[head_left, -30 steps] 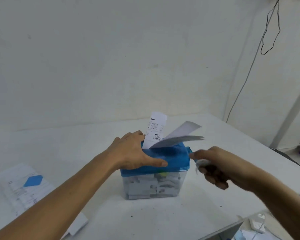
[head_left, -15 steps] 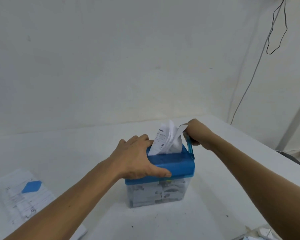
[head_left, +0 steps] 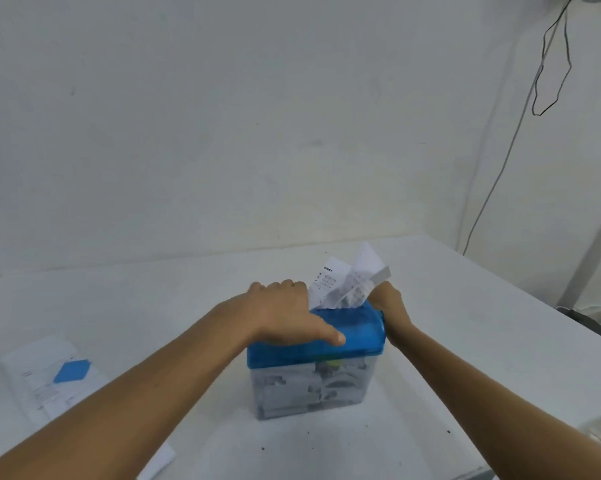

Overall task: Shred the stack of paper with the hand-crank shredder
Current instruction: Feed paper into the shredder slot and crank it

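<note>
A small hand-crank shredder stands mid-table: a blue lid (head_left: 356,334) over a clear bin (head_left: 312,389) packed with paper scraps. Printed paper sheets (head_left: 347,284) stick up out of the slot in the lid, bent to the right. My left hand (head_left: 285,315) lies over the left part of the lid, fingers over the far edge and thumb stretched along the front. My right hand (head_left: 389,304) is at the lid's right end, curled round the crank, which is mostly hidden by the hand.
A stack of printed paper (head_left: 49,379) with a blue diamond mark lies on the white table (head_left: 465,327) at the left. Another white sheet (head_left: 160,459) pokes out under my left forearm. A wall with a hanging cable (head_left: 548,64) stands behind.
My right hand went from low at the front of the crank circle, up over the top, and now sits lower at the lid's far right end. The paper stands shorter and more crumpled.
</note>
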{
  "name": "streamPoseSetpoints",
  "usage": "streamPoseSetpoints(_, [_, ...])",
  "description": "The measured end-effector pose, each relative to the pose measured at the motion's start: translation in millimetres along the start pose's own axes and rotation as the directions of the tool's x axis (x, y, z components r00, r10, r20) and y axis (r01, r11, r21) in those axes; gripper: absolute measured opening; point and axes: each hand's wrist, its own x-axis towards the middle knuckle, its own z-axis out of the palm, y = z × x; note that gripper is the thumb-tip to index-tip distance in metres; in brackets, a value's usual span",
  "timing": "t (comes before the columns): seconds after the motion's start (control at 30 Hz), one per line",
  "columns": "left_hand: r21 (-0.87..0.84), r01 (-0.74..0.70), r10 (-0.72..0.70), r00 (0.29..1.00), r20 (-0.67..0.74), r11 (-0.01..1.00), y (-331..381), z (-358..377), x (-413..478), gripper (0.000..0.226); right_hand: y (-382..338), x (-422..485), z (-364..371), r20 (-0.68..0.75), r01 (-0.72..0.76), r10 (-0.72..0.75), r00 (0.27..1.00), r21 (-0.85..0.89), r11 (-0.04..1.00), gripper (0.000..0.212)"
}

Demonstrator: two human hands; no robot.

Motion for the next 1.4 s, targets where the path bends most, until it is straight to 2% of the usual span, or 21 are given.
streamPoseSetpoints(0.1, [-0.245, 0.092, -0.048, 0.982, 0.182, 0.965, 6.9, -8.2, 5.6, 0.110, 11.3, -8.0, -0.2, -0.087, 0.045, -0.034, 0.996, 0.129, 0.991, 0.035])
streamPoseSetpoints(0.17, [-0.256, 0.095, -0.053, 0.984, 0.169, 0.962, 6.8, -5.9, 4.4, 0.111, 15.4, -21.7, -6.8, -0.104, 0.135, -0.116, 0.988, 0.197, 0.971, 0.046])
streamPoseSetpoints(0.23, [-0.194, 0.046, -0.030, 0.996, 0.088, 0.980, 3.9, -0.2, 1.1, 0.108, 14.5, -37.8, -16.9, -0.085, 0.252, -0.240, 0.967, 0.190, 0.949, 0.043])
streamPoseSetpoints(0.3, [-0.187, -0.005, 0.009, 1.000, 0.024, 0.982, 2.6, 5.3, -0.3, 0.103, 19.2, -44.7, -27.4, 0.023, 0.326, -0.334, 0.942, 0.165, 0.931, 0.030])
streamPoseSetpoints(0.37, [-0.198, -0.023, 0.024, 1.000, 0.007, 0.980, 3.1, 5.2, 0.7, 0.100, 22.1, -47.0, -39.5, 0.193, 0.362, -0.387, 0.902, 0.152, 0.920, 0.038])
streamPoseSetpoints(0.43, [-0.244, -0.011, 0.016, 1.000, 0.017, 0.970, 6.2, 0.7, 0.1, 0.094, 24.5, -44.2, -45.8, 0.281, 0.437, -0.425, 0.860, 0.021, 0.899, 0.049])
streamPoseSetpoints(0.47, [-0.279, -0.014, 0.020, 1.000, 0.019, 0.960, 9.4, -1.3, -1.2, 0.084, 25.7, -43.0, -46.8, 0.292, 0.489, -0.449, 0.845, -0.080, 0.869, 0.049])
streamPoseSetpoints(0.53, [-0.340, -0.008, 0.007, 1.000, -0.004, 0.940, 13.5, -1.6, -3.8, 0.062, 30.6, -39.3, -43.2, 0.309, 0.567, -0.498, 0.810, -0.199, 0.799, 0.042])
streamPoseSetpoints(0.57, [-0.341, 0.006, -0.021, 0.999, -0.039, 0.940, 14.8, 0.5, -5.0, 0.059, 33.5, -37.6, -40.9, 0.316, 0.590, -0.517, 0.796, -0.209, 0.780, 0.037])
streamPoseSetpoints(0.67, [-0.241, 0.018, -0.086, 0.957, -0.277, 0.970, 20.6, 16.4, -8.0, 0.052, 37.1, -37.8, -37.0, 0.293, 0.637, -0.569, 0.769, -0.271, 0.721, 0.032])
streamPoseSetpoints(0.73, [-0.108, 0.003, -0.050, 0.898, -0.438, 0.994, 25.2, 27.9, -9.3, 0.048, 39.1, -39.4, -33.9, 0.273, 0.651, -0.592, 0.759, -0.295, 0.699, 0.034])
streamPoseSetpoints(0.77, [-0.035, -0.006, -0.011, 0.885, -0.466, 0.999, 26.4, 32.0, -8.5, 0.051, 41.9, -41.4, -30.9, 0.279, 0.665, -0.604, 0.746, -0.272, 0.695, 0.034])
streamPoseSetpoints(0.83, [0.060, -0.001, 0.027, 0.904, -0.426, 0.998, 26.3, 35.4, -5.0, 0.071, 48.5, -43.0, -24.0, 0.327, 0.693, -0.615, 0.718, -0.253, 0.675, 0.036])
streamPoseSetpoints(0.9, [0.073, 0.016, 0.015, 0.917, -0.398, 0.997, 26.0, 38.4, -2.3, 0.096, 52.7, -43.9, -20.3, 0.347, 0.667, -0.576, 0.740, -0.272, 0.693, 0.036])
streamPoseSetpoints(0.97, [0.042, 0.038, -0.017, 0.906, -0.422, 0.998, 26.3, 38.4, -1.9, 0.107, 53.3, -49.7, -19.9, 0.341, 0.596, -0.501, 0.796, -0.289, 0.750, 0.030])
streamPoseSetpoints(1.1, [0.041, 0.115, -0.088, 0.903, -0.420, 0.992, 33.9, 34.6, -7.5, 0.101, 51.9, -72.4, -20.9, 0.387, 0.426, -0.278, 0.879, -0.377, 0.822, 0.012])
streamPoseSetpoints(1.17, [0.031, 0.136, -0.112, 0.908, -0.405, 0.990, 36.3, 31.9, -9.8, 0.095, 41.7, -84.9, -26.6, 0.433, 0.354, -0.164, 0.887, -0.407, 0.842, 0.003])
streamPoseSetpoints(1.23, [0.038, 0.140, -0.114, 0.914, -0.388, 0.989, 36.5, 33.0, -10.5, 0.093, 20.8, -94.9, -40.3, 0.504, 0.260, -0.014, 0.864, -0.423, 0.868, 0.013])
streamPoseSetpoints(1.33, [0.051, 0.120, -0.091, 0.915, -0.394, 0.991, 33.4, 31.9, -8.1, 0.097, -14.1, -99.9, -66.0, 0.619, 0.086, 0.210, 0.757, -0.413, 0.907, 0.027])
streamPoseSetpoints(1.4, [0.030, 0.106, -0.086, 0.920, -0.383, 0.994, 32.7, 31.7, -8.0, 0.104, -33.3, -98.2, -80.6, 0.658, 0.030, 0.296, 0.693, -0.437, 0.899, 0.037])
